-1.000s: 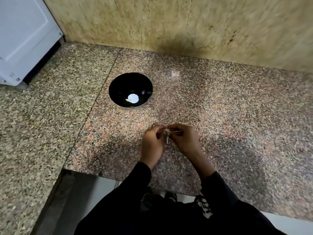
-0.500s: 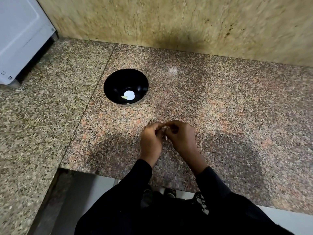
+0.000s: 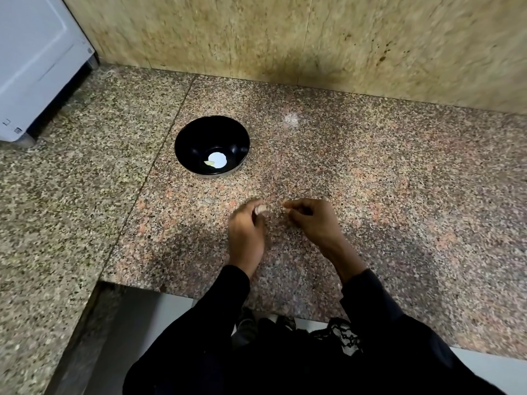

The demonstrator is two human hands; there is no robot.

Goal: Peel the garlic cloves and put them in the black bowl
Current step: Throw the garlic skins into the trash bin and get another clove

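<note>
Apart come the two hands, which half a second ago were knotted together over one clove at the lower centre of the frame, and now a clear strip of speckled stone shows between them. On the left, the left hand (image 3: 245, 234) has its fingertips curled round a small pale garlic clove (image 3: 260, 209), held up just above the mottled pink-and-grey granite countertop (image 3: 399, 195). On the right, the right hand (image 3: 313, 220) pinches something thin and pale at its fingertips, a scrap of papery garlic skin (image 3: 286, 208) by the look of it, though it is too small to be sure. That split reads like a strip of peel tearing free; whether the clove is fully bare I cannot tell from this angle. Up and to the left of the hands, well apart from them, sits the round glossy black bowl (image 3: 196, 138), with a bright white glare spot on its floor and a small yellowish piece (image 3: 209, 163) beside it, perhaps a clove already in. If the clove is clean, the next call is a short carry up-left to drop it in; if skin clings, the hands must meet again.
</note>
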